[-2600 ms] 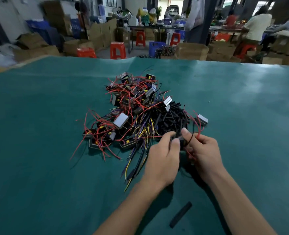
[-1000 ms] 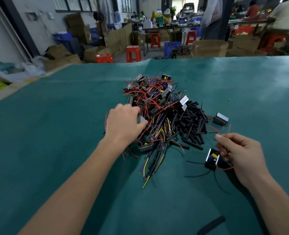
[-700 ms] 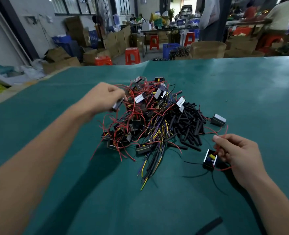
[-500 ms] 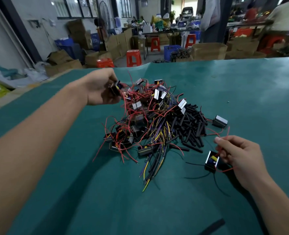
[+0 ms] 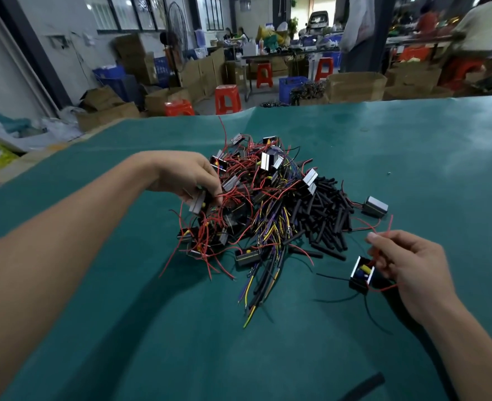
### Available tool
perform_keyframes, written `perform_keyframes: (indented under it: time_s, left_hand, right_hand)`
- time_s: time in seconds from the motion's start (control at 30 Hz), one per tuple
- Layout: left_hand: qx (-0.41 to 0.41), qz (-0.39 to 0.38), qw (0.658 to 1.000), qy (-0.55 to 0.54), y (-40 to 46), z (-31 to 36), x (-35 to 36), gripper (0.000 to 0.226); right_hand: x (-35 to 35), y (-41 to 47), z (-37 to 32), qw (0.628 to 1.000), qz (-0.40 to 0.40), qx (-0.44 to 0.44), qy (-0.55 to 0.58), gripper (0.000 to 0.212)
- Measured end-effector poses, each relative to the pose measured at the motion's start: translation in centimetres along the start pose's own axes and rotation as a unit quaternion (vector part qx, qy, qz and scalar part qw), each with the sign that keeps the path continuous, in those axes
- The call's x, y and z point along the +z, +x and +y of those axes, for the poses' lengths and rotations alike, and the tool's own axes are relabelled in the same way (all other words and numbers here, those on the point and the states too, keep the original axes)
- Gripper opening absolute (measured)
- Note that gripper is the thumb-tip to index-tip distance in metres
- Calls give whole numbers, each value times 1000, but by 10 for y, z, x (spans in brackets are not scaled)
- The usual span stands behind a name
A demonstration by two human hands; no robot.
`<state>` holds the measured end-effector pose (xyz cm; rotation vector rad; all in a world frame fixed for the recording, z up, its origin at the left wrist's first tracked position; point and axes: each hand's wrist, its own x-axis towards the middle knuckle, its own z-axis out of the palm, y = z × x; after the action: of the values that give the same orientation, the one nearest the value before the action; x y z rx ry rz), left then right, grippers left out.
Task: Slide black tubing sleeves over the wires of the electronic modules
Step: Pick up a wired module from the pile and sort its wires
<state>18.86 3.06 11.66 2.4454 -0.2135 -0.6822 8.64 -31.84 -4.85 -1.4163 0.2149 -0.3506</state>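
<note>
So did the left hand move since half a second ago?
Yes. The left hand came down from above the pile's far left edge to its left side, nearer the green mat, and it grips a module.

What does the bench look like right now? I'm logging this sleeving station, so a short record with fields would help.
surface: green mat
left hand: grips a module at the left edge of the pile
right hand: pinches a red wire; small module beside its fingers
pile: modules tangled in red, yellow and purple wires
black sleeves: heaped on the pile's right side
stray sleeve: alone at the near edge
lone module: right of the sleeves
</note>
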Motion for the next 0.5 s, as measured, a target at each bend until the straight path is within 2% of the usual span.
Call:
perform_keyframes:
  time_s: [0.13, 0.23, 0.3, 0.4, 0.5]
  left_hand:
    - [-17, 16, 999, 44, 5, 2, 7, 25]
    - [-24, 49, 999, 0, 14, 2, 26, 26]
    - [8, 105, 994, 11, 21, -1, 40, 36]
    - [79, 163, 982, 50, 23, -2, 47, 28]
    - [108, 173, 978, -47, 14, -1, 31, 16]
  right_hand:
    - [-2, 2, -8, 995, 74, 1, 60, 13]
    - [-8, 4, -14, 993, 104, 0, 60, 10]
    - [-10, 3, -18, 993, 109, -10, 43, 8]
    - [-19, 3, -26, 988, 144, -27, 51, 8]
    - [-36, 10, -36, 980, 187, -42, 53, 13]
